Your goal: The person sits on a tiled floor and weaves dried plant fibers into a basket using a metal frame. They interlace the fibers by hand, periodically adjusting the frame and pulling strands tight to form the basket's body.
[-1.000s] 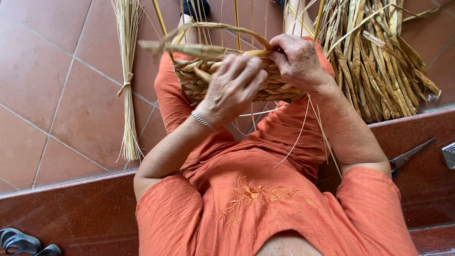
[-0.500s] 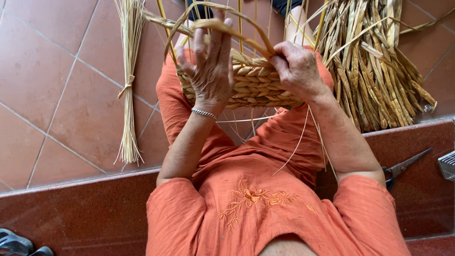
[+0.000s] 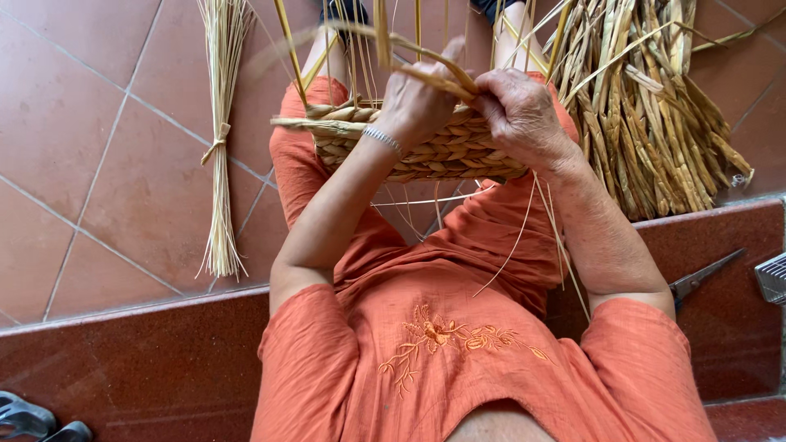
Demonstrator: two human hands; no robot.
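Observation:
A half-woven straw basket (image 3: 426, 147) rests on my lap, its upright stakes sticking up past the rim. My left hand (image 3: 417, 102), with a silver bracelet at the wrist, grips a twisted straw strand (image 3: 426, 69) and pulls it over the rim. Beside it my right hand (image 3: 524, 115) presses on the basket's right rim and pinches the same strand where the two hands meet. Thin loose straws trail down over my orange clothes.
A tied bundle of thin pale straw (image 3: 221, 139) lies on the tiled floor at left. A heap of coarse dried stalks (image 3: 655, 106) lies at right. Scissors (image 3: 704, 274) and a metal object (image 3: 771, 278) sit on the red step. Dark sandals (image 3: 33, 417) at bottom left.
My left hand has moved right from the basket's left side to meet my right hand at the rim, drawing the strand across. The view has shifted slightly.

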